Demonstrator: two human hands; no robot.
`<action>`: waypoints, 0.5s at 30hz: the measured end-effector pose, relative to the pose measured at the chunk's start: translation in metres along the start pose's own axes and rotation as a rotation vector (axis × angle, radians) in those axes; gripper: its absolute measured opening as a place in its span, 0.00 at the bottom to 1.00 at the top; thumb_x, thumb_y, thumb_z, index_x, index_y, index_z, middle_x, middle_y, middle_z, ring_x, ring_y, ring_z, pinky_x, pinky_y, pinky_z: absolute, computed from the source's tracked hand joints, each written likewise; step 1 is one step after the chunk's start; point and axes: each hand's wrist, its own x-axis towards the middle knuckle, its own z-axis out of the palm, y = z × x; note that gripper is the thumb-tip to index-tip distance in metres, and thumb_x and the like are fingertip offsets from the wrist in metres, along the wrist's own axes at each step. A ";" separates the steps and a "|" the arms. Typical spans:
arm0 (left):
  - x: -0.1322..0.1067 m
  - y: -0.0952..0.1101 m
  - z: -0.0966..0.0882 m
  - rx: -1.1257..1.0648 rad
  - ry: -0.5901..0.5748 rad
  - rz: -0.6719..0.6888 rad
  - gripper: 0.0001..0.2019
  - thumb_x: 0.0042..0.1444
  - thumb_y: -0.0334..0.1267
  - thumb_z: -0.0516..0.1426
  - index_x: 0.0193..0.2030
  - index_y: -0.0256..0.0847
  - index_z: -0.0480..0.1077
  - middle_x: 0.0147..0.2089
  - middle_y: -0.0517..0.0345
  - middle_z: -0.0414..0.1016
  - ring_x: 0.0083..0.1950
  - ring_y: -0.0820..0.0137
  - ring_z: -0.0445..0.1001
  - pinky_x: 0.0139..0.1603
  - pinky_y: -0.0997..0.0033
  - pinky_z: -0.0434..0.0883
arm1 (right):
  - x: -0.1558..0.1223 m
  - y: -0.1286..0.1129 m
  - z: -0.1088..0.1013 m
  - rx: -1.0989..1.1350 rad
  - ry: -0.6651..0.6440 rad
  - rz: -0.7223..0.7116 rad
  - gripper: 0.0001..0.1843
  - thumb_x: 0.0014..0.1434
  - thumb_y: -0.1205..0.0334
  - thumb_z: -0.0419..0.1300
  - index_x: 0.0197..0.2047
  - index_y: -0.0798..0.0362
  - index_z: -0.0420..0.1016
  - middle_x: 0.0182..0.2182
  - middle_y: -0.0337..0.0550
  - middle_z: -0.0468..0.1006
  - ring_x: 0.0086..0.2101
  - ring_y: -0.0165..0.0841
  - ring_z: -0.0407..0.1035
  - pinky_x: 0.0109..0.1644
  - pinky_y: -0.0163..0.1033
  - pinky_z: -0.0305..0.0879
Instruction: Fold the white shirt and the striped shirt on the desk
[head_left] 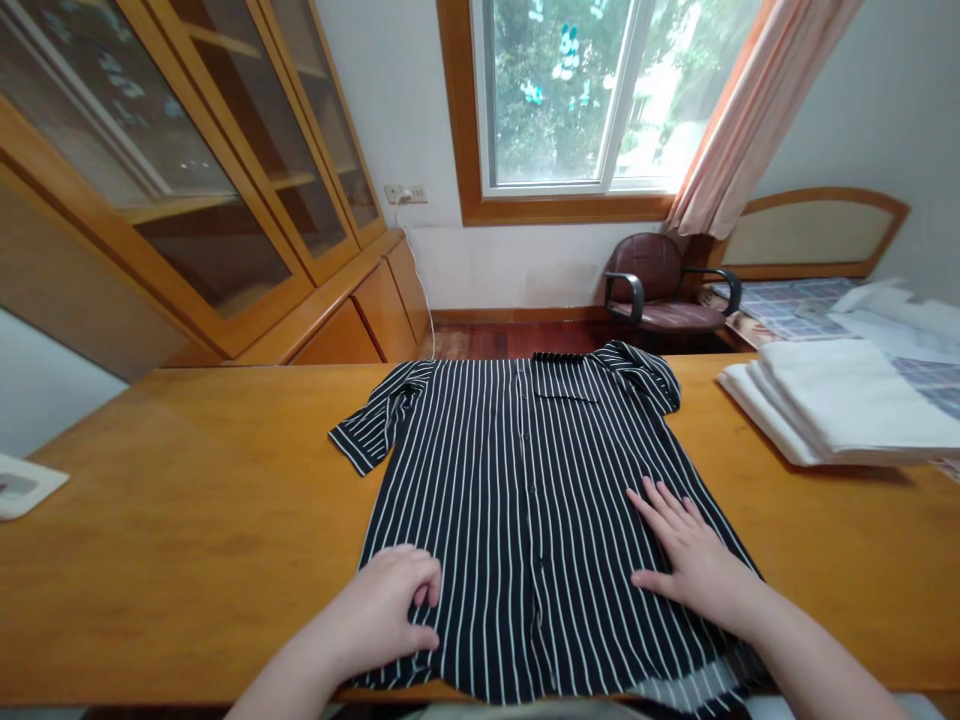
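A black shirt with white stripes (517, 480) lies spread flat on the wooden table (187, 520), collar toward the window, short sleeves out to each side. My left hand (390, 605) rests on the shirt's lower left part with fingers curled, pinching the fabric near the hem. My right hand (686, 550) lies flat on the shirt's lower right side, fingers stretched out and slightly spread, holding nothing.
A stack of folded white cloth (840, 410) sits on the table's right end. A white item (22, 485) lies at the left edge. Beyond the table are a dark red armchair (660, 285), wooden glass-door cabinets (225, 190), a window and a bed.
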 end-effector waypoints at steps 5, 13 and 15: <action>-0.001 0.009 0.002 0.021 -0.047 -0.085 0.11 0.40 0.43 0.64 0.26 0.43 0.67 0.29 0.65 0.68 0.34 0.70 0.66 0.33 0.73 0.58 | -0.008 -0.004 -0.009 0.041 -0.091 0.037 0.55 0.41 0.42 0.65 0.68 0.49 0.47 0.67 0.52 0.41 0.64 0.49 0.36 0.64 0.59 0.40; -0.003 0.015 0.003 0.025 -0.044 -0.185 0.19 0.52 0.50 0.53 0.17 0.42 0.66 0.22 0.61 0.69 0.26 0.70 0.67 0.27 0.73 0.56 | -0.009 -0.021 -0.033 0.097 -0.085 0.134 0.36 0.52 0.40 0.57 0.58 0.54 0.68 0.61 0.56 0.61 0.60 0.48 0.55 0.60 0.53 0.56; -0.004 0.016 0.002 -0.004 -0.085 -0.213 0.19 0.51 0.50 0.53 0.16 0.42 0.67 0.21 0.61 0.71 0.26 0.70 0.69 0.28 0.73 0.58 | -0.007 -0.026 -0.040 0.089 -0.100 0.175 0.31 0.56 0.41 0.53 0.52 0.55 0.73 0.57 0.56 0.67 0.56 0.47 0.62 0.57 0.51 0.60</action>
